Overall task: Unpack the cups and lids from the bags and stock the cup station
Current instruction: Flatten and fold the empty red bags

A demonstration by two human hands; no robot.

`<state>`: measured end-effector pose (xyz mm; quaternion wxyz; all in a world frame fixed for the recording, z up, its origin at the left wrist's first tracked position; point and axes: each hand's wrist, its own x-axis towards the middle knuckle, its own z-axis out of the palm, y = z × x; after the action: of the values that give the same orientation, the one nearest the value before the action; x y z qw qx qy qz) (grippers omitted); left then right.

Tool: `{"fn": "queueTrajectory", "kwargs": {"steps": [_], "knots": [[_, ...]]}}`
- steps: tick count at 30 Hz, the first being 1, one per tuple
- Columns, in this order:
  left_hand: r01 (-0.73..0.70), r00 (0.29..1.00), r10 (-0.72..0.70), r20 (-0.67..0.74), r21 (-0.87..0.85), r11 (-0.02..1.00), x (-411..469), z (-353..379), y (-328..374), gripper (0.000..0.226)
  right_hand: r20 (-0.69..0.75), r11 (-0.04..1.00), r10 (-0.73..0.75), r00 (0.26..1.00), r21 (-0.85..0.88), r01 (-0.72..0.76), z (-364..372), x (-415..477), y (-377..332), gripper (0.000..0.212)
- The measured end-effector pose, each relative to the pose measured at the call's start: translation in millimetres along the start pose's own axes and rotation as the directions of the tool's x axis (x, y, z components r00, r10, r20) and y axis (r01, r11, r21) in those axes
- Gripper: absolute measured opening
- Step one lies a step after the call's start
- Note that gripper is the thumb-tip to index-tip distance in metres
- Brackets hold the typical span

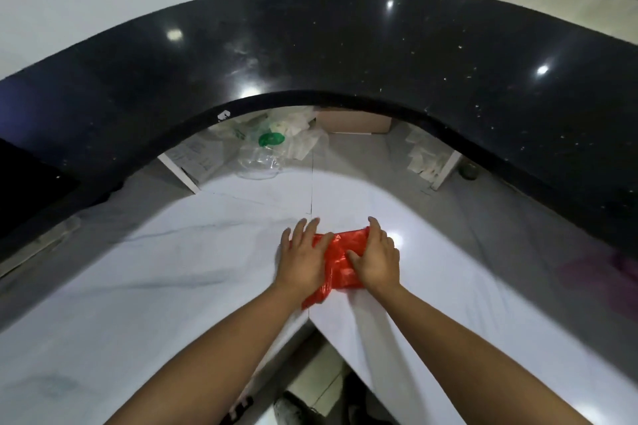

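A flattened red plastic bag lies on the white marble counter near its inner corner. My left hand lies flat with straight fingers pressing the bag's left part. My right hand presses flat on the bag's right part, fingers spread. A tail of the bag sticks out toward me between my wrists. No cups or lids show near my hands.
A raised curved black counter arcs above the white one. Under it at the back lie clear plastic bags with a green lid, white packets, a cardboard box and papers. A pink smear shows at right.
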<state>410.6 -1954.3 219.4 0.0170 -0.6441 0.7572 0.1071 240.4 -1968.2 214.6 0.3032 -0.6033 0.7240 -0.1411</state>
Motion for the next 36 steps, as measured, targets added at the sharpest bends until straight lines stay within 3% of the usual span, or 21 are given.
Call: {"fn": "queueTrajectory", "kwargs": {"steps": [2,4,7,10,12,16,18,20,23,27,29,32,36], "knots": [[-0.019,0.992,0.019,0.128,-0.006,1.000,8,-8,-2,0.060,0.040,0.995,0.060,0.997,0.072,-0.063,-3,5,1,0.083],[-0.015,0.987,0.008,0.159,0.040,0.999,14,-14,-3,0.065,0.119,0.989,0.117,0.986,0.079,-0.127,-5,10,4,0.073],[-0.013,0.967,-0.010,0.253,0.089,0.996,19,-19,1,0.069,0.213,0.996,0.081,0.974,0.009,-0.085,-12,12,9,0.042],[0.014,0.943,-0.041,0.329,0.084,0.996,17,-23,5,0.059,0.259,0.996,0.050,0.965,0.061,-0.068,-19,4,14,0.013],[0.022,0.938,-0.045,0.345,0.069,0.997,11,-22,7,0.055,0.243,0.988,0.038,0.969,0.134,-0.072,-20,-5,21,0.020],[-0.031,0.950,0.020,0.312,0.033,0.999,-6,-19,8,0.044,0.262,0.976,-0.043,0.964,0.218,-0.016,-27,-35,28,0.010],[-0.092,0.951,0.087,0.298,0.002,0.996,-17,-20,12,0.033,0.272,0.966,-0.022,0.962,0.254,-0.050,-30,-56,33,0.005],[-0.143,0.947,0.152,0.282,-0.051,0.988,-30,-19,14,0.024,0.253,0.957,0.023,0.967,0.273,-0.094,-33,-78,43,0.019],[-0.258,0.922,0.269,0.279,-0.075,0.963,-50,-17,16,0.031,0.238,0.955,0.067,0.969,0.266,-0.132,-39,-119,59,0.022],[-0.314,0.829,0.371,0.419,-0.201,0.928,-82,-13,31,0.027,0.244,0.863,0.171,0.955,0.430,-0.264,-46,-191,67,0.009],[-0.302,0.764,0.417,0.492,-0.298,0.906,-99,-11,41,0.022,0.238,0.788,0.247,0.939,0.515,-0.337,-47,-230,70,0.025],[-0.322,0.640,0.523,0.563,-0.422,0.848,-126,-6,59,0.016,0.197,0.757,0.322,0.926,0.534,-0.377,-49,-282,85,0.024],[-0.342,0.467,0.622,0.628,-0.520,0.783,-158,-3,99,0.029,0.150,0.676,0.433,0.889,0.599,-0.430,-61,-349,116,0.030]]}}
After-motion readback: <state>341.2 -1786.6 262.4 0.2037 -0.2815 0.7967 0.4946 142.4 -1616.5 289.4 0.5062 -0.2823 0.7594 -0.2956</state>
